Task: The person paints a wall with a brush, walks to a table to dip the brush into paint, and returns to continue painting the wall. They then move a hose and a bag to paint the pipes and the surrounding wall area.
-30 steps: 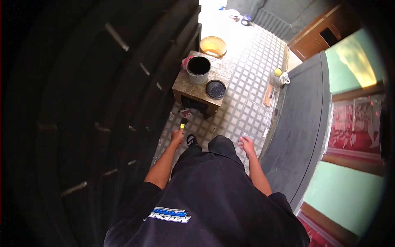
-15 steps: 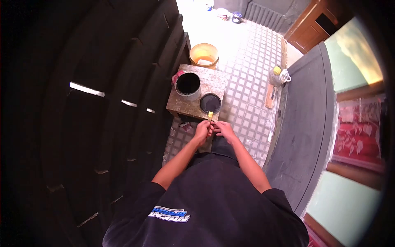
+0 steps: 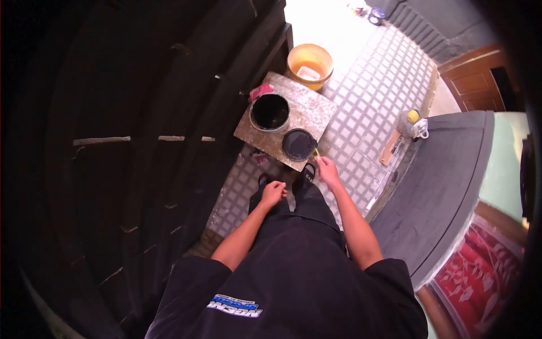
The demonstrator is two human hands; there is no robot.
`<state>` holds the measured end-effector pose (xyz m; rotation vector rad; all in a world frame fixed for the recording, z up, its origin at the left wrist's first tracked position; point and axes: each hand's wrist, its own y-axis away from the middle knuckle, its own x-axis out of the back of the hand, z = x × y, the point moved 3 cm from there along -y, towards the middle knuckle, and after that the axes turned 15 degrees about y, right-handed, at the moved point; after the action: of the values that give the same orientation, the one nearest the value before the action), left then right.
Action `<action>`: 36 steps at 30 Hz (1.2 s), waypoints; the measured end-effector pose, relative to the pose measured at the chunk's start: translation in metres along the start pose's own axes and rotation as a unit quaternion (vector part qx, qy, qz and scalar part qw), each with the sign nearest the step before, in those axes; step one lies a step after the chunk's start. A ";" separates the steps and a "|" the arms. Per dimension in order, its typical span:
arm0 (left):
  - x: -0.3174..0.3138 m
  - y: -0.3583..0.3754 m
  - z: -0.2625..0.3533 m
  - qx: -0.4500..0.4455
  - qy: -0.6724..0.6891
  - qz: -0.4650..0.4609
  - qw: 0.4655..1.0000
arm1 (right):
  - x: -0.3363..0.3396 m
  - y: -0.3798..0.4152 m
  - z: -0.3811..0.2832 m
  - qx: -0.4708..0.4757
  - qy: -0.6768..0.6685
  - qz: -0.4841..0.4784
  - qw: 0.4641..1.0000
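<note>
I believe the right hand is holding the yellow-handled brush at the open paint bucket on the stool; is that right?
Not quite. The head view shows the right hand holding the yellow-handled brush beside the black lid, not at the open paint bucket further along the stool.

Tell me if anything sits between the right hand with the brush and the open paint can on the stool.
The right hand holds a small yellow-handled brush at the stool's near edge. The black lid lies flat between it and the open paint can. It is low, so likely no real obstacle.
</note>
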<state>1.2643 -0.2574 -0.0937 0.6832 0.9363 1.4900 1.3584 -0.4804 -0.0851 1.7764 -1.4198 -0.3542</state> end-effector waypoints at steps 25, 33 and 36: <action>0.131 -0.107 -0.082 0.047 -0.181 0.138 0.973 | -0.075 -0.205 -0.178 0.280 0.176 0.066 0.941; 0.134 -0.094 -0.103 0.009 -0.265 0.118 0.957 | -0.133 -0.289 -0.127 0.429 0.394 0.091 0.808; 0.133 -0.093 -0.118 -0.003 -0.261 0.105 0.960 | -0.150 -0.294 -0.114 0.395 0.451 0.016 0.800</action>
<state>1.1939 -0.1472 -0.2459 1.1325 0.4628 1.3890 1.5842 -0.2870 -0.2689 2.0640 -0.8829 1.1507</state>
